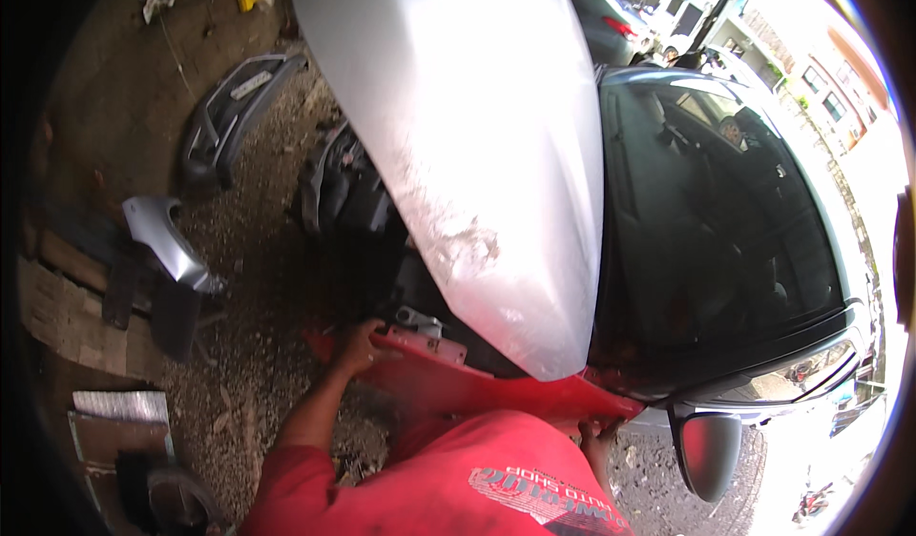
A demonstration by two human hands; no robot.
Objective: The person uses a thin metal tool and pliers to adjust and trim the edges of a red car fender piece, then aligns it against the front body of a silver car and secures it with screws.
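Observation:
A red car fender (458, 388) lies along the side of the car, in front of my body. My left hand (361, 347) is closed round its left end, near a bare metal bracket (420, 322) in the engine bay. At the fender's other end, my right hand (596, 433) grips the lower edge close to the side mirror (708, 452); some of its fingers are hidden. The silver hood (496, 174) is raised above the fender, its surface scuffed and dirty near the lower left edge. Beneath it, dark engine parts (358, 197) show at the left.
To the right is the dark windshield (716, 221). On the gravel at the left lie a detached bumper (224, 121) and a silver fender (172, 240). A wooden pallet (81, 326) and a flat panel (119, 441) are farther left. Another car (606, 21) stands behind.

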